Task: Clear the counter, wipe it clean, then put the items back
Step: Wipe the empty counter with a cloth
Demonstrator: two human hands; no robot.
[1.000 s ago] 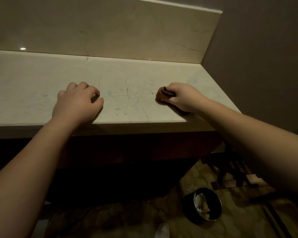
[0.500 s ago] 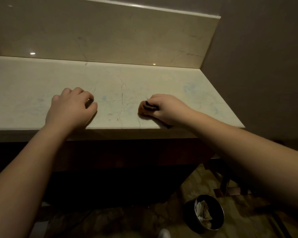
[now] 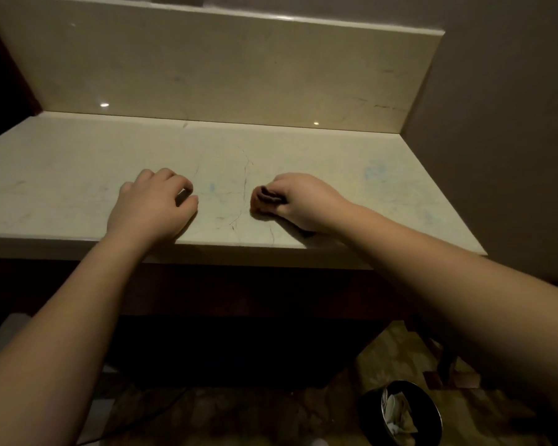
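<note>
The right hand [image 3: 306, 202] is curled round a small brown cloth [image 3: 264, 201], bunched into a wad, and presses it down on the counter [image 3: 351, 194] near the front edge, a little right of the middle. Only the folded end of the cloth sticks out past the fingers on the hand's left side — the rest is hidden in the grip.

The left hand [image 3: 152, 207] rests on the counter near the same front edge, left of the middle, knuckles up and fingers [image 3: 181, 185] curled under. Whether it holds anything I cannot tell; a dark gap shows between thumb and forefinger, nothing more. The two hands lie apart, with a thin dark crack [image 3: 244, 188] in the stone running between them toward the front edge.

The counter is pale marble with faint bluish smudges toward its right edge. A backsplash [image 3: 223, 69] of the same stone rises along its back edge, and a wall [image 3: 503, 123] closes off the right edge.

Below, on the patterned floor [image 3: 464, 420] under the counter's right front corner, stands a round black bin [image 3: 372, 416] with crumpled paper [image 3: 397, 413] inside.
</note>
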